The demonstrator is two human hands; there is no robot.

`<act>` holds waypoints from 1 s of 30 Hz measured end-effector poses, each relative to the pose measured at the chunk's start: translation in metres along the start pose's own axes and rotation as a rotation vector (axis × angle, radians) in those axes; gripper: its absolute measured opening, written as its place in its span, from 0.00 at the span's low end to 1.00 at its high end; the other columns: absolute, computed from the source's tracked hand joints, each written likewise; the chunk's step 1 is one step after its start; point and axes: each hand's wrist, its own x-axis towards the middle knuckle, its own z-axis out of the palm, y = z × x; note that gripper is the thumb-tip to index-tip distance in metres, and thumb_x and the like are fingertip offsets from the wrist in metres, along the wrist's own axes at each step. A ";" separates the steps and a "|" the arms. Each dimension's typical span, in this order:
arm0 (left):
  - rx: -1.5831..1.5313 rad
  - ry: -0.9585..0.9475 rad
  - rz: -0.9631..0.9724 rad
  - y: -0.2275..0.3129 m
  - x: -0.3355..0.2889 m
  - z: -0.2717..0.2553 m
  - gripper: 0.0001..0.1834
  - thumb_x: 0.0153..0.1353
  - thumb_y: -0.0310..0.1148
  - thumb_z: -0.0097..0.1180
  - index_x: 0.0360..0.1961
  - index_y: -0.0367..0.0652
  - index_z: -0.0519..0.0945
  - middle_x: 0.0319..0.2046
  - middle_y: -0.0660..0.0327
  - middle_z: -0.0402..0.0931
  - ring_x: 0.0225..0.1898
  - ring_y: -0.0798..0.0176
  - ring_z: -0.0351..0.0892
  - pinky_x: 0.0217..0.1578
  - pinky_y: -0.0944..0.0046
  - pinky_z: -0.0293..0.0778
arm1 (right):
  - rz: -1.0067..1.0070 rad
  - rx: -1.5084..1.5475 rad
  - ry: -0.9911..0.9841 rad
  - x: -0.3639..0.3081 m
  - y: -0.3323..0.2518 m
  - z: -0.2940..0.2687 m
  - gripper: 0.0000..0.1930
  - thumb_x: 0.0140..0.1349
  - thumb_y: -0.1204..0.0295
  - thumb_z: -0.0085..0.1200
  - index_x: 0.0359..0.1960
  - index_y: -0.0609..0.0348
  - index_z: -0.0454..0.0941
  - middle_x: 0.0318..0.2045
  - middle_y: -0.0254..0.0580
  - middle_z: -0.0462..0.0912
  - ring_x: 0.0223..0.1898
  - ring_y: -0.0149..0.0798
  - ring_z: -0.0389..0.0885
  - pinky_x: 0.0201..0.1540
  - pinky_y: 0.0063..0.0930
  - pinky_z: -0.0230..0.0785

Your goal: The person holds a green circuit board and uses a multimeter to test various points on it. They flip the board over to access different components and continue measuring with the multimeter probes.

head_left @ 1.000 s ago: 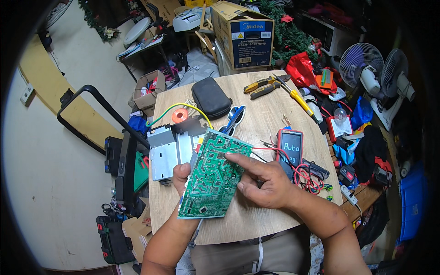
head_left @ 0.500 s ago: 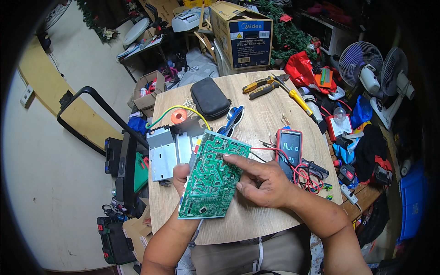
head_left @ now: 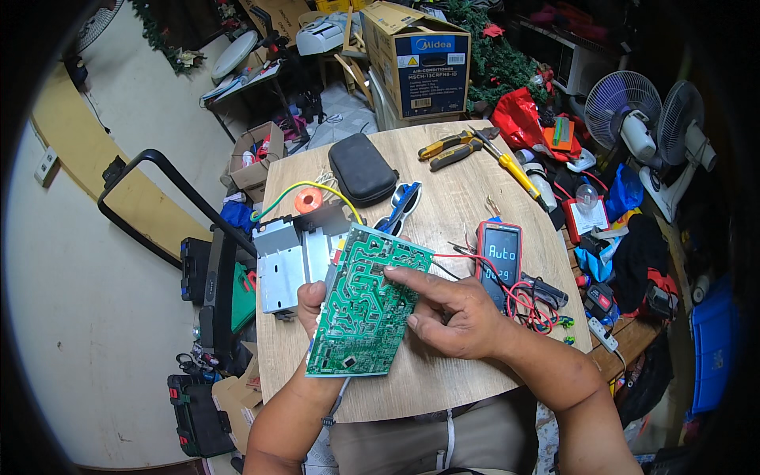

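A green circuit board [head_left: 360, 321] is tilted up over the table, its trace side facing me. My left hand [head_left: 311, 305] grips it by the left edge, thumb showing and the other fingers hidden behind. My right hand [head_left: 455, 309] stretches its index finger onto the upper part of the board. The thumb is apart from that finger, the rest curl under, and nothing is held. A yellow-green wire [head_left: 321, 185] arches at the board's top edge. Behind its left side lies a grey metal housing [head_left: 283, 273]. To the right a red multimeter [head_left: 499, 265] lies with its display lit.
Around the board on the wooden table [head_left: 447, 186] are a black zip case [head_left: 363, 169], sunglasses [head_left: 402, 207], a solder spool [head_left: 308, 199], pliers [head_left: 459, 150], a yellow soldering iron [head_left: 511, 166] and red test leads [head_left: 524, 305]. A cardboard box [head_left: 431, 71] stands beyond the far edge.
The board has tilted very slightly, its lower edge shifting a little left. Both hands keep their places, with the right index finger on the board.
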 end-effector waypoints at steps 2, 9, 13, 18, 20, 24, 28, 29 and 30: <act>-0.019 0.005 0.002 0.000 0.000 0.001 0.52 0.50 0.53 0.65 0.72 0.34 0.66 0.67 0.37 0.70 0.65 0.35 0.75 0.69 0.36 0.68 | 0.001 -0.007 -0.002 0.000 0.000 0.000 0.34 0.63 0.80 0.58 0.74 0.56 0.69 0.21 0.30 0.78 0.21 0.19 0.71 0.30 0.19 0.69; 0.008 0.051 0.024 0.000 -0.001 0.013 0.41 0.53 0.49 0.61 0.66 0.37 0.74 0.56 0.41 0.81 0.52 0.40 0.85 0.57 0.41 0.81 | 0.067 0.077 0.024 -0.001 0.002 0.002 0.37 0.62 0.80 0.58 0.75 0.57 0.65 0.21 0.30 0.77 0.21 0.20 0.73 0.30 0.19 0.70; -0.109 -0.002 -0.006 0.001 -0.003 0.012 0.39 0.53 0.47 0.61 0.66 0.39 0.74 0.56 0.42 0.81 0.53 0.40 0.85 0.57 0.40 0.81 | 0.058 0.043 0.029 -0.002 0.001 0.002 0.39 0.61 0.80 0.58 0.77 0.54 0.62 0.21 0.30 0.78 0.22 0.21 0.75 0.31 0.19 0.72; -0.028 -0.012 0.033 0.001 -0.002 0.002 0.41 0.59 0.57 0.55 0.67 0.39 0.75 0.60 0.45 0.80 0.55 0.42 0.84 0.59 0.40 0.79 | 0.036 0.012 0.030 -0.003 0.001 0.002 0.39 0.61 0.80 0.58 0.77 0.52 0.63 0.21 0.30 0.80 0.23 0.21 0.78 0.31 0.20 0.74; -0.063 -0.050 0.028 0.002 -0.001 -0.002 0.43 0.58 0.57 0.56 0.68 0.37 0.73 0.61 0.43 0.79 0.56 0.41 0.83 0.60 0.39 0.78 | 0.021 0.003 0.027 -0.003 0.001 0.002 0.39 0.61 0.79 0.58 0.77 0.53 0.63 0.22 0.31 0.80 0.22 0.22 0.78 0.32 0.21 0.74; 0.042 -0.074 0.001 0.003 0.001 -0.004 0.48 0.54 0.55 0.61 0.70 0.33 0.70 0.62 0.39 0.76 0.58 0.38 0.81 0.63 0.38 0.75 | -0.013 -0.065 -0.003 -0.001 0.002 0.001 0.38 0.61 0.79 0.58 0.76 0.53 0.64 0.21 0.32 0.80 0.22 0.25 0.79 0.33 0.23 0.76; -0.049 -0.055 -0.020 0.001 0.002 0.002 0.44 0.50 0.44 0.62 0.68 0.31 0.70 0.60 0.39 0.78 0.56 0.38 0.83 0.60 0.40 0.79 | 0.004 -0.069 0.011 0.000 0.001 0.003 0.37 0.60 0.79 0.58 0.75 0.56 0.66 0.20 0.32 0.79 0.21 0.25 0.78 0.31 0.24 0.74; -0.043 -0.048 -0.005 0.000 0.002 0.004 0.45 0.49 0.44 0.63 0.68 0.31 0.70 0.60 0.39 0.78 0.56 0.38 0.83 0.60 0.40 0.79 | 0.002 -0.060 0.027 -0.001 0.001 0.004 0.36 0.60 0.79 0.58 0.74 0.57 0.67 0.19 0.31 0.79 0.21 0.24 0.77 0.30 0.23 0.72; -0.038 -0.041 0.011 0.000 0.003 0.006 0.45 0.49 0.44 0.63 0.68 0.31 0.70 0.59 0.39 0.78 0.56 0.38 0.83 0.61 0.41 0.79 | -0.018 -0.084 0.021 0.000 0.002 0.003 0.37 0.60 0.79 0.58 0.74 0.57 0.66 0.19 0.31 0.79 0.21 0.24 0.77 0.30 0.23 0.72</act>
